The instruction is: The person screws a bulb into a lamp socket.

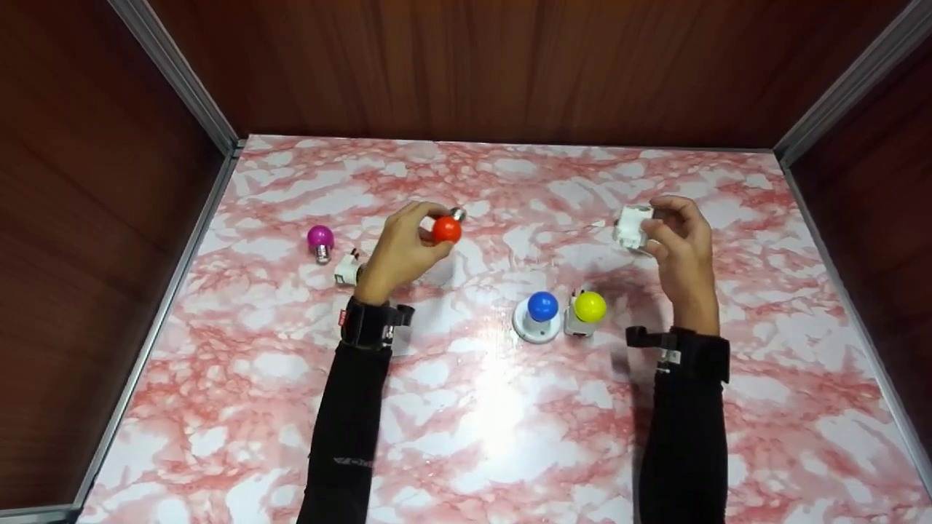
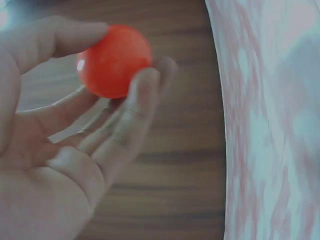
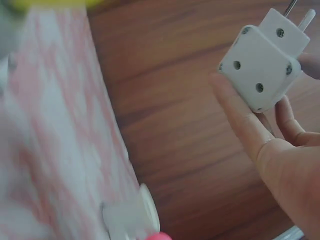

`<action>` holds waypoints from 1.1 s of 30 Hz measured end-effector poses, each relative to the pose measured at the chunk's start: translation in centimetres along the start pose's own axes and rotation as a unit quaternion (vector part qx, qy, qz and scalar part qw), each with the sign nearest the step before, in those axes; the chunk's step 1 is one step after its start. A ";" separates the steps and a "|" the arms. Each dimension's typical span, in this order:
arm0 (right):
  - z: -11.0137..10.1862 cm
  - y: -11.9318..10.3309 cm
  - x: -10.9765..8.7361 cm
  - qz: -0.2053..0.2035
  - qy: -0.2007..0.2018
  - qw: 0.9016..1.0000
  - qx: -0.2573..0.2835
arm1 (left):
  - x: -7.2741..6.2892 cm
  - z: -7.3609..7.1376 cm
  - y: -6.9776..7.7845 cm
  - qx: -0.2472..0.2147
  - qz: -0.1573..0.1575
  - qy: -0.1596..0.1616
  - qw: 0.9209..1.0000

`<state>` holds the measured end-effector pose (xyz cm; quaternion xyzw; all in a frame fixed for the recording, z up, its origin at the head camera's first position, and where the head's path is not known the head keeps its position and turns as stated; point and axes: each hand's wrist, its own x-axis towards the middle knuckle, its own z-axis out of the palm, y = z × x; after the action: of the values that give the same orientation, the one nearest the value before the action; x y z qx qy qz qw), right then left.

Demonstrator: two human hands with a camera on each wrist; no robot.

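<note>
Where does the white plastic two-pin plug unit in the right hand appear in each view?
Head: the white plastic two-pin plug unit is right of centre, in the right hand.
Left wrist: not in it.
Right wrist: upper right, pins toward the corner.
Shared landmark: red-and-white marbled tabletop.

Between the left hand [image 1: 408,244] and right hand [image 1: 681,247], a wide gap gives room to pass. On its near side, the blue bulb [image 1: 542,306] and yellow bulb [image 1: 590,307] stand close together, blocking the middle.

The red bulb [image 2: 112,62] looks glossy, smooth plastic (its base [image 1: 458,214] shiny metal).
</note>
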<state>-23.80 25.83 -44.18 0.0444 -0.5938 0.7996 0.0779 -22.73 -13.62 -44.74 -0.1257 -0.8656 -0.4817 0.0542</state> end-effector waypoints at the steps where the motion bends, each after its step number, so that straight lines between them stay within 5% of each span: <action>1: 0.3 -0.1 -0.1 -0.005 -0.002 1.000 0.007 | 0.0 0.2 0.1 -0.020 0.012 0.002 1.000; 6: 2.4 -0.6 -0.6 -0.018 -0.017 1.000 0.018 | 0.0 1.2 1.0 -0.112 0.045 0.007 0.993; 13: 4.8 -1.1 -1.3 -0.027 -0.056 0.998 0.021 | -0.4 1.8 2.6 -0.215 0.043 -0.015 0.976; 25: 7.6 -0.3 -1.9 -0.007 -0.094 0.995 0.038 | -0.9 2.6 4.6 -0.197 0.121 -0.007 0.973; 33: 8.0 -0.4 -2.4 -0.036 -0.106 0.994 0.018 | -1.1 2.5 5.4 -0.209 0.132 0.009 0.969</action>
<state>-21.53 18.08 -41.85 0.1520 -0.5818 0.7979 0.0427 -20.19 -8.93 -41.92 -0.2425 -0.7210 -0.6417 0.0978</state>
